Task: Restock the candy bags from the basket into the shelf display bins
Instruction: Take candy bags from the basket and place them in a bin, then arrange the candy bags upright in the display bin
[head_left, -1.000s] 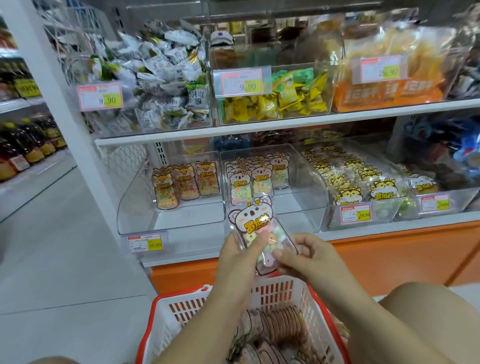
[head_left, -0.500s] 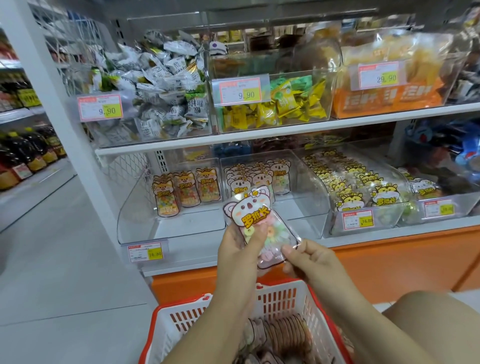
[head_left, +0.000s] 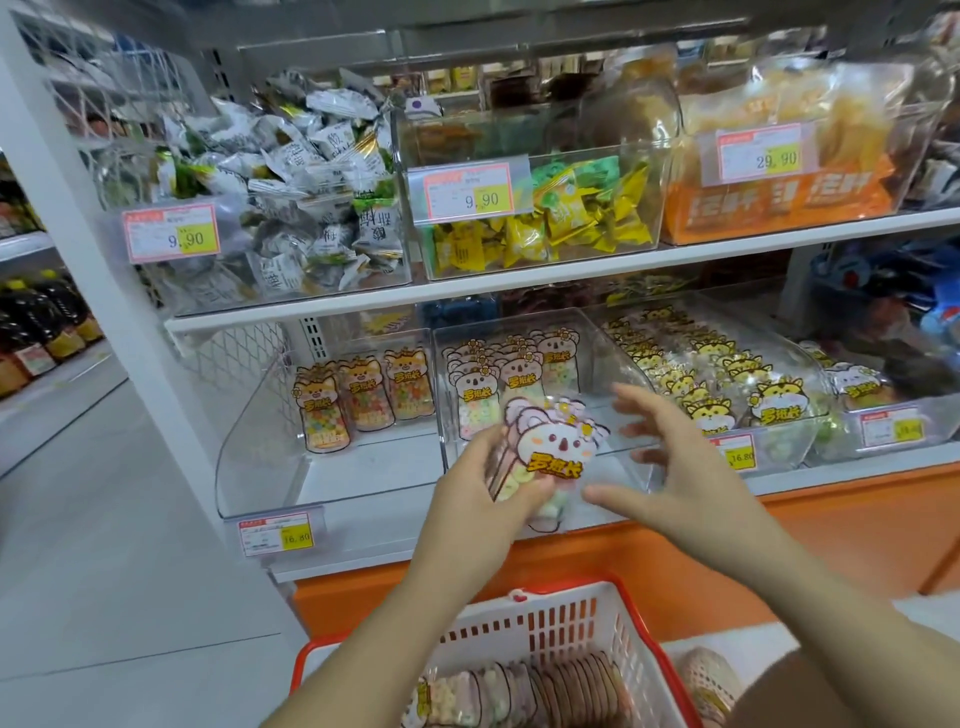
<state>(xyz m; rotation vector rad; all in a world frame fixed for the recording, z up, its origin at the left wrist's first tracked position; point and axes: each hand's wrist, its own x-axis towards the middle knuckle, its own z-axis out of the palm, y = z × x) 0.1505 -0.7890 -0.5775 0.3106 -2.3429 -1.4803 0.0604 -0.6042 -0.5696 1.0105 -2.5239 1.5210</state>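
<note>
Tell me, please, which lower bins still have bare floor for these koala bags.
The left bin is bare from its front wall back to the fox bags. The middle bin is bare in front of its koala rows, behind the stack in your left hand. The right bin is packed with tiger bags to the front.

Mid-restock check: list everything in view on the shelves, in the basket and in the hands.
Koala-printed clear candy bags: small stack, pink-white, held before middle bin.
Clear plastic middle bin: one, lower shelf, koala bags at back.
Orange animal-printed candy bags: three rows, orange, lower left bin.
Yellow animal-printed candy bags: many, yellow, lower right bin.
Red-rimmed white plastic basket: one, red-white, below hands, holding more bags.
White-green wrapped sweets: heap, upper left bin.
Yellow-green wrapped sweets: heap, upper middle bin.
Dark bottles: several, far left shelf.
Left hand: grips the stack.
Right hand: fingers spread, right of stack.
</note>
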